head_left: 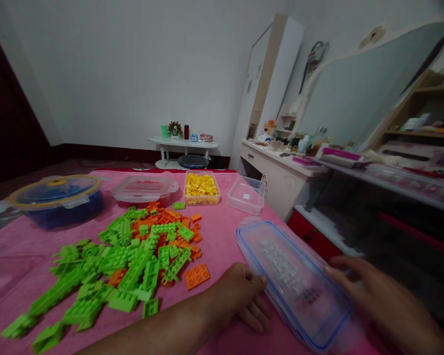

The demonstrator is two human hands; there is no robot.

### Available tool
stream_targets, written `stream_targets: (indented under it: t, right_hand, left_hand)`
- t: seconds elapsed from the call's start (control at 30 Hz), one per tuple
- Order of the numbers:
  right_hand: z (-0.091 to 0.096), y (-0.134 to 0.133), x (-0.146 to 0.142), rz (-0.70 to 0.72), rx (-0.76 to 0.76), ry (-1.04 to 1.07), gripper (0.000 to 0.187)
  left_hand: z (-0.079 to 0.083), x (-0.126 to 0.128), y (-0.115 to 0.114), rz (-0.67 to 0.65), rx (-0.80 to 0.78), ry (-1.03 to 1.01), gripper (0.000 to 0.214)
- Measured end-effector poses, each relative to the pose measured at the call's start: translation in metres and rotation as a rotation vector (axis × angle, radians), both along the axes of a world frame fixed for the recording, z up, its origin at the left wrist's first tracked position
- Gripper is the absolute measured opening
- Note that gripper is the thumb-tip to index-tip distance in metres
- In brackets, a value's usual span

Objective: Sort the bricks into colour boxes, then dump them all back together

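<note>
My left hand [244, 295] rests on the pink cloth, fingers curled against the near-left edge of a clear rectangular lid with a blue rim [294, 283]. My right hand [377, 296], blurred, lies with fingers stretched out at the lid's right edge, touching it. The lid lies flat at the table's right corner. A heap of green and orange building bricks [133, 251] spreads to the left of my left arm.
The pink cloth [222, 236] covers the table. At its far side stand a round blue tub with a lid [59, 199], a lidded box of red bricks [144, 190], an open box of yellow bricks [202, 188] and an empty clear box [246, 195]. A dresser [281, 172] stands right.
</note>
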State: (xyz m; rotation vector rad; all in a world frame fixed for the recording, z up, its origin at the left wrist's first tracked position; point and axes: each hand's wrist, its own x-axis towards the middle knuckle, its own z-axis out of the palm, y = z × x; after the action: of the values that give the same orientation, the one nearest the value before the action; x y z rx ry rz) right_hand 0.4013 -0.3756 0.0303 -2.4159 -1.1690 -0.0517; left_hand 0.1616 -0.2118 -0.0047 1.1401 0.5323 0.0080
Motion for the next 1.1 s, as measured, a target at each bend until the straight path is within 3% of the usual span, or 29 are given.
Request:
stream_targets:
  t: [0.1, 0.23, 0.33, 0.43, 0.53, 0.6, 0.67, 0.73, 0.8, 0.9, 1.0, 1.1]
  right_hand:
    - [-0.016, 0.013, 0.006, 0.037, -0.048, -0.042, 0.059]
    - [-0.029, 0.032, 0.020, 0.183, 0.020, 0.104, 0.048]
    - [-0.029, 0.043, 0.036, 0.307, 0.038, 0.250, 0.044]
    - [-0.018, 0.061, 0.039, 0.300, 0.010, 0.104, 0.043]
    - [0.004, 0.100, 0.013, 0.346, 0.046, -0.084, 0.042]
    - [0.018, 0.139, -0.020, 0.439, 0.061, -0.003, 0.041]
    - [0.028, 0.185, -0.059, 0.525, 0.007, 0.209, 0.043]
    - [0.030, 0.233, -0.094, 0.483, -0.081, 0.400, 0.049]
    - [0.028, 0.279, -0.119, 0.294, -0.101, 0.451, 0.043]
    - [0.017, 0.334, -0.134, 0.154, -0.059, 0.489, 0.031]
    - [0.001, 0.366, -0.132, 0.040, -0.041, 0.590, 0.031]
    - [-0.016, 0.377, -0.129, -0.048, -0.007, 0.716, 0.040]
  left_hand:
    - [-0.002, 0.004, -0.002, 0.053, -0.025, -0.044, 0.053]
    - [-0.001, 0.006, -0.002, 0.128, -0.058, -0.069, 0.054]
    - [0.001, 0.003, 0.000, 0.209, -0.060, -0.092, 0.054]
    - [0.006, -0.006, 0.002, 0.242, -0.091, -0.151, 0.045]
    - [0.014, -0.022, 0.005, 0.226, -0.099, -0.199, 0.035]
    - [0.021, -0.035, 0.008, 0.221, -0.049, -0.170, 0.036]
    - [0.028, -0.048, 0.013, 0.202, 0.076, -0.131, 0.038]
    - [0.037, -0.064, 0.021, 0.191, 0.261, -0.128, 0.033]
    - [0.048, -0.082, 0.031, 0.219, 0.464, -0.159, 0.027]
    - [0.068, -0.112, 0.053, 0.367, 0.678, -0.194, 0.023]
    - [0.087, -0.142, 0.080, 0.574, 0.736, -0.197, 0.019]
    - [0.092, -0.167, 0.113, 0.764, 0.773, -0.190, 0.019]
